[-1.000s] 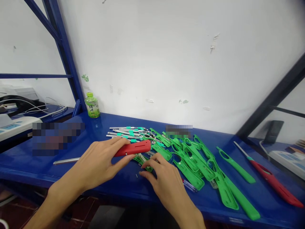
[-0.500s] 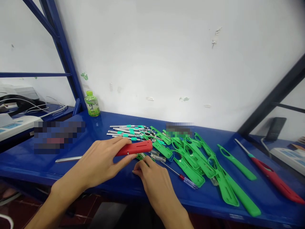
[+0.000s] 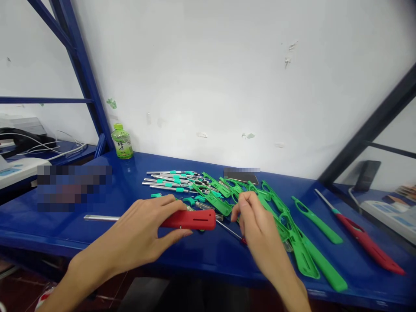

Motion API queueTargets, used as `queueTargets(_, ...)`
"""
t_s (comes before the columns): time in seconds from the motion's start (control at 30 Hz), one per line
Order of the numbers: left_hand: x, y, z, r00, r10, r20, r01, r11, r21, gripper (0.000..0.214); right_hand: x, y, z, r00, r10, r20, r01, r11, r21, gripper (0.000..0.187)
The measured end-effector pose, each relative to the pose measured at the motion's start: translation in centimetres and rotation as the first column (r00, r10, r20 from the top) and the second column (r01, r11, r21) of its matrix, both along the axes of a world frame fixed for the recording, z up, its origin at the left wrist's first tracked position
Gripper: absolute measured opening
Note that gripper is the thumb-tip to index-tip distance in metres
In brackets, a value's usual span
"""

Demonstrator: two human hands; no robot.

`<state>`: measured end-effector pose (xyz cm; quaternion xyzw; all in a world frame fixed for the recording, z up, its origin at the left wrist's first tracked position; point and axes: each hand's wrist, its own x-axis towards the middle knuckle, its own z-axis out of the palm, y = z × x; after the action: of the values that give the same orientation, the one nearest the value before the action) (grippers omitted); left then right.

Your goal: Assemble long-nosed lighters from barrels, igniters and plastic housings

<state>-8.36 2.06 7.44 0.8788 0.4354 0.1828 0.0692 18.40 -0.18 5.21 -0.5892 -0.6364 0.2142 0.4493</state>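
My left hand [image 3: 143, 229] is closed around the red handle of a long-nosed lighter [image 3: 198, 219], whose metal tube points left above the table. My right hand [image 3: 260, 223] hovers over the pile of green lighter casing halves [image 3: 217, 201], its fingers curled together; anything in them is hidden. Below that hand, a screwdriver [image 3: 230, 229] lies with its shaft showing and its handle mostly covered. Behind my left hand lie several metal lighter tubes with teal collars [image 3: 177, 182]. Clear fuel tanks [image 3: 208, 209] are partly visible among the casings.
On the right lie another red lighter [image 3: 364, 242] and a loose green casing [image 3: 320, 223]. A green-capped drink bottle [image 3: 122, 143] stands at the back left. A dark phone-like slab [image 3: 242, 175] rests near the wall. Blue frame posts [image 3: 86, 73] flank the blue table [image 3: 130, 173].
My right hand has moved right and up, from beside the red lighter's handle end to over the green casings. My left hand still holds the lighter, now slightly lower in view.
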Motion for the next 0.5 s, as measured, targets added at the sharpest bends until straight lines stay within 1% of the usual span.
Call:
queueTargets(0.1,0.6,-0.6,-0.2,0.997,-0.076,0.028,0.078,0.994,-0.077,0.028,0.7,-0.2,0.4,0.995,-0.015,-0.098,0.013,1.000,-0.019,0.045)
queueTargets(0.2,1.0,-0.8,-0.3,0.994,-0.097,0.045,0.101,0.991,-0.092,0.028,1.0,-0.2,0.5,0.994,-0.003,-0.110,0.000,0.999,-0.032,0.047)
queueTargets(0.37,1.5,-1.1,-0.9,0.997,-0.079,-0.019,0.077,0.993,-0.094,0.022,1.2,-0.1,0.9,0.998,0.039,-0.051,-0.042,0.998,-0.045,0.043)
queueTargets(0.5,2.0,-1.5,-2.3,0.994,-0.092,-0.056,0.086,0.990,-0.112,0.023,1.3,-0.1,1.2,0.992,0.129,0.019,-0.127,0.989,-0.074,0.036)
